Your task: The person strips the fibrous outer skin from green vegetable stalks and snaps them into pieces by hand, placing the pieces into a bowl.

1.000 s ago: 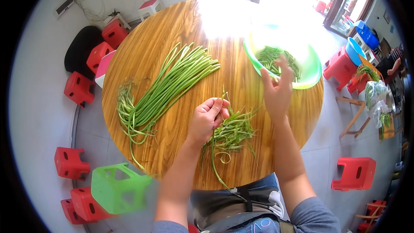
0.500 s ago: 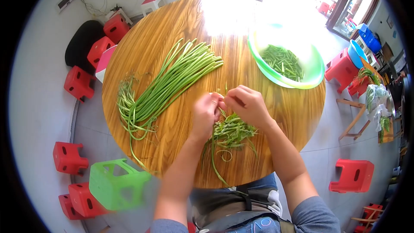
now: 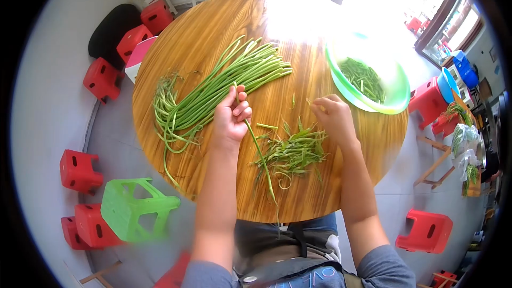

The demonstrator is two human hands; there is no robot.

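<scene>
A long green garlic scape (image 3: 261, 156) is gripped in my left hand (image 3: 232, 114). Its short cut end pokes up above the fingers, and its thin tip hangs down past the table's near edge. My right hand (image 3: 335, 117) is pinched closed at the right, with a small pale sliver of scape (image 3: 309, 102) showing at its fingertips. Between and below the hands lies a pile of trimmed scape tips (image 3: 296, 152). One short cut piece (image 3: 267, 126) rests just above the pile. Left of my left hand, a large bundle of garlic scapes (image 3: 224, 82) is spread over the table.
A translucent green basin (image 3: 341, 88) holding cut green pieces stands at the right of the round wooden table (image 3: 176, 42). Red stools (image 3: 101, 80) and a green stool (image 3: 120, 208) stand around on the floor. Strong light glares across the far side.
My hands, close together before, are now apart: the left has moved left with the scape, the right has moved right. A short piece now lies above the pile. The view has shifted slightly.
</scene>
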